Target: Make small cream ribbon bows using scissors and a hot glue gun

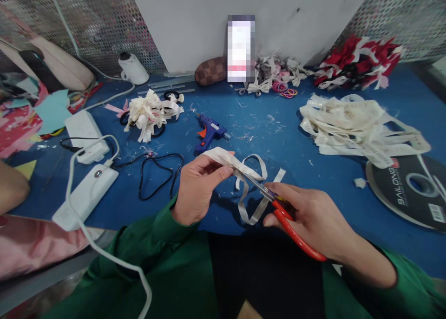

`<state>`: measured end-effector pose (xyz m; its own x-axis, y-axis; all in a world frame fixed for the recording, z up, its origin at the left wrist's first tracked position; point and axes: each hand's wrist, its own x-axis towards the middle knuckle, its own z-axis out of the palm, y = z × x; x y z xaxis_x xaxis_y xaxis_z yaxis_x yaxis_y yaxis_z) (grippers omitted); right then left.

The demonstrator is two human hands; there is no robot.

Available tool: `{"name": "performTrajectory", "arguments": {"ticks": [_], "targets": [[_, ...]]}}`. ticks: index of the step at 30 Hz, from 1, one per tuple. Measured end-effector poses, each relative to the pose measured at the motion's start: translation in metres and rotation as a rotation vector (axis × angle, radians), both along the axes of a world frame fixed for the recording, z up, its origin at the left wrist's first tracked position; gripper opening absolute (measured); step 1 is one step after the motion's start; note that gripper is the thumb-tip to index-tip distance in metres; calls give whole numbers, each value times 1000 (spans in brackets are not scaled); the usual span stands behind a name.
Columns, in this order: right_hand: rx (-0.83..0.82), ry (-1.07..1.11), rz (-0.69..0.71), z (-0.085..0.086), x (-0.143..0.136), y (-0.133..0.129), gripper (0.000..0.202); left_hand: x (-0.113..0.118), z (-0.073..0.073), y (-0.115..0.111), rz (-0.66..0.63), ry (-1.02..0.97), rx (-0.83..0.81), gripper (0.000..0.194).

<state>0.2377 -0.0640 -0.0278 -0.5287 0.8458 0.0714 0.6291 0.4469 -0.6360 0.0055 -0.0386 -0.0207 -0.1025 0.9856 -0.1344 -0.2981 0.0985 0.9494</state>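
Note:
Between the thumb and fingers of my left hand (199, 182) is pinched a white ribbon (249, 207), whose loose length loops down toward the table. My right hand (310, 212) grips red-handled scissors (296, 233). Their metal blades reach left to the ribbon beside my left fingertips; whether the blades are fully closed on it I cannot tell. Just beyond my left hand lies a blue glue gun (209, 132) with an orange trigger. To the right of my right hand is a black ribbon spool (406, 189) marked BAILONG.
A pile of white ribbon strips (351, 124) lies right, with red and white bows (360, 61) behind. Cream bows (149, 112) sit left of the glue gun. A phone (241, 49) leans on the back panel. White power strips (85, 198) and cables cover the left side.

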Motion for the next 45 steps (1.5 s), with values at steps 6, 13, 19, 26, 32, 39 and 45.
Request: {"name": "performTrajectory", "arguments": {"ticks": [6,13,19,26,32,39,45], "targets": [[29,31,11,3,1,-1,44,-1,-1,0,6,-2,17,21],[17,-18,4,1,0,0,48,-1,-2,0,-21,12,2,24],[-2,-39,9,-1,1,0,48,-1,-2,-2,-74,25,-30,30],[-23,6,6,0,1,-2,45,-2,-1,-2,-69,42,-37,34],[-16,41,11,-1,0,-1,44,-2,-1,-2,-65,49,-38,35],[0,27,8,1,1,-1,43,-2,-2,-2,-45,62,-35,33],[17,9,11,2,1,0,43,-3,2,-3,-67,-5,-53,22]]}}
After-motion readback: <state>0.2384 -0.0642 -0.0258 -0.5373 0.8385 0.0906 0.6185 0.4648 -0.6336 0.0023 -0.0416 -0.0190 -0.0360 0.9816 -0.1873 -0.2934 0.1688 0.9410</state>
